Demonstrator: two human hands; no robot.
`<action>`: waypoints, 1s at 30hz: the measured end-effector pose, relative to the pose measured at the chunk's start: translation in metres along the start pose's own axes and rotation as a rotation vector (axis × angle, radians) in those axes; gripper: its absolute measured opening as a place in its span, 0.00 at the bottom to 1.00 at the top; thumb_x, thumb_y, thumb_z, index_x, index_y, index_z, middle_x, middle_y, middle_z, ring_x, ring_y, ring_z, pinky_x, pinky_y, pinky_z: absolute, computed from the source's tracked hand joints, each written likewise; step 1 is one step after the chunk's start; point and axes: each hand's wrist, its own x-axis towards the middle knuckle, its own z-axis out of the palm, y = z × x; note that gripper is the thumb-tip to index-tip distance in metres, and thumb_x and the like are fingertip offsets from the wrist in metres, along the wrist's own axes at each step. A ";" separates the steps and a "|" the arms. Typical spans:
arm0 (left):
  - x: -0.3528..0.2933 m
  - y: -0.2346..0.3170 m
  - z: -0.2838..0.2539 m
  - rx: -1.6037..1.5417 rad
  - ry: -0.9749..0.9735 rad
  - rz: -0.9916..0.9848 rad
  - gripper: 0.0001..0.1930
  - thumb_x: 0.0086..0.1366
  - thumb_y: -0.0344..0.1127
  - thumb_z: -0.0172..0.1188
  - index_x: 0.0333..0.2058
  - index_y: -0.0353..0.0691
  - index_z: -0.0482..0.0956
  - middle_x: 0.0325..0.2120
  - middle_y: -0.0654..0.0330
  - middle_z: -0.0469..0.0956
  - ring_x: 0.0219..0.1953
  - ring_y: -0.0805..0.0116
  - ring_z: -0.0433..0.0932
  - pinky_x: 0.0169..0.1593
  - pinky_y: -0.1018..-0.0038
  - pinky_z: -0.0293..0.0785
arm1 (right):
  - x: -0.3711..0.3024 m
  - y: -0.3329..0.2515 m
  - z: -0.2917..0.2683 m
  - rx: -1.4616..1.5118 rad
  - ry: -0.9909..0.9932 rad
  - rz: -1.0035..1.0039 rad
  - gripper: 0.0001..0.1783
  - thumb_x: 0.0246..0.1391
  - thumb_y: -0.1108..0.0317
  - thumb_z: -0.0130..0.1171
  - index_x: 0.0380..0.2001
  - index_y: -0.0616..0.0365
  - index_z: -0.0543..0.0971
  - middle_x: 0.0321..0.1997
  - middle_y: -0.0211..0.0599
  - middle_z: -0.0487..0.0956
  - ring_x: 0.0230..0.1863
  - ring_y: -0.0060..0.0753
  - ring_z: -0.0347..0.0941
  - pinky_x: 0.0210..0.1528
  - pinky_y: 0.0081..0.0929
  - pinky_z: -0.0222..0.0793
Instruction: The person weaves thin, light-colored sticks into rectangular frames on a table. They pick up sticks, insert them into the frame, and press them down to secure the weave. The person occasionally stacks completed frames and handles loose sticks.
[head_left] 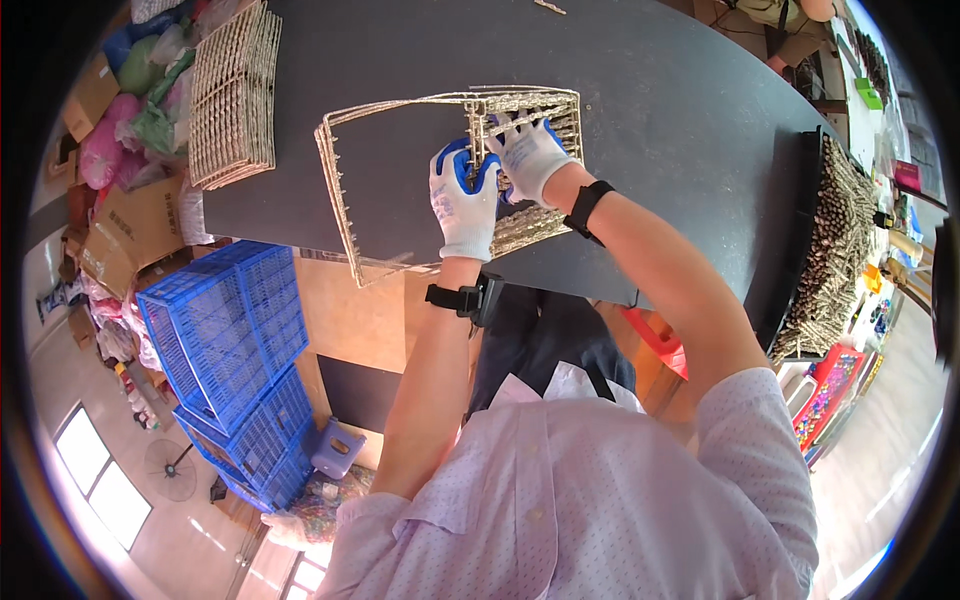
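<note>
The frame (338,195) lies on the dark table (690,150), its long side from left to right. The right hand (532,160) is over its sticks (525,230); the left hand (463,200), half curled, is nearer the middle bar (476,125). I cannot tell how firmly either hand holds.

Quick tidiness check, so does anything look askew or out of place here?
A small loose piece lies alone on the far side of the table, and the beige slatted frame sits crooked, its near-left corner jutting past the near edge.
</note>
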 end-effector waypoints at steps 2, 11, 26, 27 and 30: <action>-0.003 0.001 0.000 0.041 0.018 0.005 0.16 0.55 0.33 0.66 0.40 0.33 0.76 0.42 0.53 0.73 0.42 0.60 0.76 0.47 0.68 0.73 | -0.003 0.000 0.000 -0.052 0.028 -0.015 0.53 0.45 0.45 0.65 0.67 0.57 0.51 0.70 0.53 0.51 0.68 0.54 0.53 0.64 0.58 0.52; -0.008 0.012 -0.005 0.009 0.031 0.063 0.20 0.53 0.37 0.67 0.42 0.37 0.72 0.46 0.49 0.71 0.44 0.48 0.74 0.47 0.60 0.72 | 0.004 -0.007 -0.020 -0.039 -0.210 -0.010 0.35 0.54 0.54 0.58 0.62 0.56 0.64 0.51 0.42 0.76 0.58 0.42 0.68 0.60 0.43 0.61; -0.040 0.029 -0.015 0.006 -0.057 0.221 0.18 0.53 0.33 0.66 0.43 0.39 0.72 0.34 0.51 0.75 0.30 0.49 0.78 0.31 0.62 0.74 | 0.029 0.023 0.017 0.068 0.296 -0.026 0.40 0.42 0.61 0.64 0.58 0.68 0.63 0.38 0.48 0.77 0.41 0.48 0.76 0.41 0.40 0.72; -0.037 0.028 -0.017 0.011 -0.082 0.272 0.18 0.53 0.33 0.66 0.43 0.39 0.72 0.34 0.52 0.75 0.30 0.49 0.78 0.32 0.62 0.74 | 0.032 0.024 0.018 0.061 0.312 -0.050 0.40 0.43 0.61 0.64 0.58 0.68 0.63 0.37 0.48 0.78 0.40 0.48 0.76 0.40 0.39 0.73; -0.036 0.030 -0.017 0.034 -0.111 0.285 0.19 0.53 0.32 0.65 0.43 0.39 0.72 0.34 0.52 0.75 0.31 0.50 0.78 0.33 0.62 0.74 | 0.033 0.030 0.014 0.167 0.366 -0.042 0.35 0.44 0.60 0.64 0.53 0.67 0.65 0.30 0.48 0.79 0.35 0.50 0.77 0.36 0.41 0.73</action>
